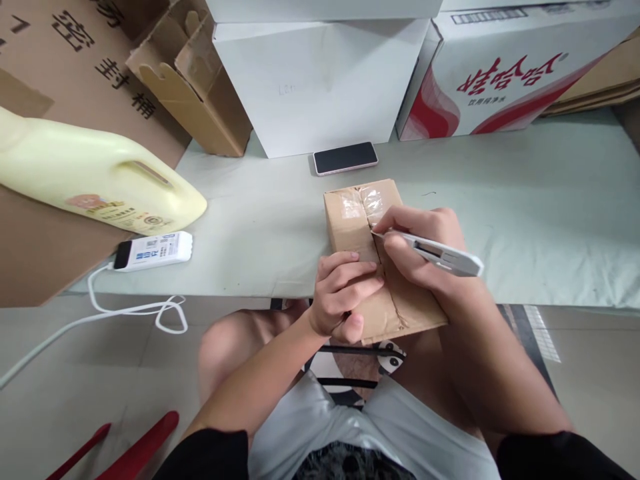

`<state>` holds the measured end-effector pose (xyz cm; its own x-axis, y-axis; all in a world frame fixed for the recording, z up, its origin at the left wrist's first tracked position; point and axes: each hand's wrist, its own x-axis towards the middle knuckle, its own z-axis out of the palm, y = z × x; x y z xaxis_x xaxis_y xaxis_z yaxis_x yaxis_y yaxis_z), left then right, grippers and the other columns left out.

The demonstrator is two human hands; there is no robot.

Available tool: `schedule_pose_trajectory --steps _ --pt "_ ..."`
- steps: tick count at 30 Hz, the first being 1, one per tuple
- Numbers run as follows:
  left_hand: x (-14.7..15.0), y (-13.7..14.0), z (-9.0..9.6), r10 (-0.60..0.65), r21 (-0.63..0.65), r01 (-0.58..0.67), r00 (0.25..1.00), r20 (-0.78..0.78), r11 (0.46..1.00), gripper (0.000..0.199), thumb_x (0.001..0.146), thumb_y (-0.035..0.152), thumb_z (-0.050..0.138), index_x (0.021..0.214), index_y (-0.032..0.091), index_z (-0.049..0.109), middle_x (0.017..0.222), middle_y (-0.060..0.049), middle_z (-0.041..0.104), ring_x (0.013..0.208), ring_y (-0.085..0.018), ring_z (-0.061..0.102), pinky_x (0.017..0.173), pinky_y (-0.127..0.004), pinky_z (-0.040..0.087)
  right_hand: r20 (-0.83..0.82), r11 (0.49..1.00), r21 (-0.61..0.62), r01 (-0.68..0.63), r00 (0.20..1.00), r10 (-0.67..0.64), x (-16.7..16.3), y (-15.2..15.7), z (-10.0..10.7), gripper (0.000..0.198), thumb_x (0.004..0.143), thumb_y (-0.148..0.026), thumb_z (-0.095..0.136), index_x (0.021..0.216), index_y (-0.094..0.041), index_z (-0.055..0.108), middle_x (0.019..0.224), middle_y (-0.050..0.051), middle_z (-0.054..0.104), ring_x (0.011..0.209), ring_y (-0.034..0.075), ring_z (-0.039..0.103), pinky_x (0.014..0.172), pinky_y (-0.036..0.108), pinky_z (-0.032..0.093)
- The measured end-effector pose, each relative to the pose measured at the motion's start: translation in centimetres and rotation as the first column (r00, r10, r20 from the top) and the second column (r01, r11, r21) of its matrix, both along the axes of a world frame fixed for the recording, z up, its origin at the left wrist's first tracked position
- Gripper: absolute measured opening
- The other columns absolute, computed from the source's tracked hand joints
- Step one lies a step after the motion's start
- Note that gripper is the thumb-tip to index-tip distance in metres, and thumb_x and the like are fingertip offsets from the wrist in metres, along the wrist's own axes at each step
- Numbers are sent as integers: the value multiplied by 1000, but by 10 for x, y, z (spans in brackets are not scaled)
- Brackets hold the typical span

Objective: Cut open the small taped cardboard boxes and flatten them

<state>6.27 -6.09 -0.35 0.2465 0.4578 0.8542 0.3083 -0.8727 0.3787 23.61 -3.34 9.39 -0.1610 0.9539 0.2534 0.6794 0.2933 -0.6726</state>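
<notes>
A brown cardboard box (350, 227) lies at the near edge of the table, part of it jutting out over my lap. Clear tape (373, 203) covers the far end of its centre seam. My left hand (345, 293) grips the box's near left side, fingers curled over the top and thumb at the near edge. In my right hand (425, 240) is a white utility knife (445, 257), its tip at the seam near the tape. The hand hides part of the box's right side.
A phone (345, 159) lies beyond the box, before a white carton (325, 87) and a red-and-white carton (500, 80). To the left are a pale yellow jug (100, 177), a white power strip (153, 251) with its cable (130, 310), and an open cardboard holder (200, 87).
</notes>
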Motion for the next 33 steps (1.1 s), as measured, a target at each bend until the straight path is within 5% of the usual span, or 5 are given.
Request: schedule_pose_trajectory --steps 7,19,27,33 --pt "-1 -2 -2 1 -18 -1 1000 10 1000 50 100 44 27 110 24 72 106 -7 76 107 -25 65 93 -44 54 -195 962 261 80 980 -29 1 -13 -10 18 74 -23 49 63 -22 64 44 -5 44 38 9 33 43 27 32" --pt "1 0 -4 -23 -19 24 998 52 1000 50 99 44 28 111 24 72 104 -8 77 106 -26 65 90 -45 53 -160 891 383 244 967 -196 2 -22 -13 21 71 -31 43 61 -26 61 47 1 48 40 15 40 44 33 35" --pt "-1 -1 -2 -26 -34 27 999 19 999 52 100 44 27 108 22 73 105 -8 77 107 -25 65 93 -44 54 -81 970 117 214 975 -206 -7 -5 -7 22 83 -35 54 89 -23 71 57 -2 62 51 14 54 57 27 46" --pt "0 -1 -2 -22 -40 23 999 24 999 53 101 45 27 108 23 74 104 -8 77 106 -25 65 94 -44 54 -11 972 86 216 976 -216 -7 -3 -6 18 82 -31 57 91 -24 71 58 -2 63 51 14 54 58 27 45"
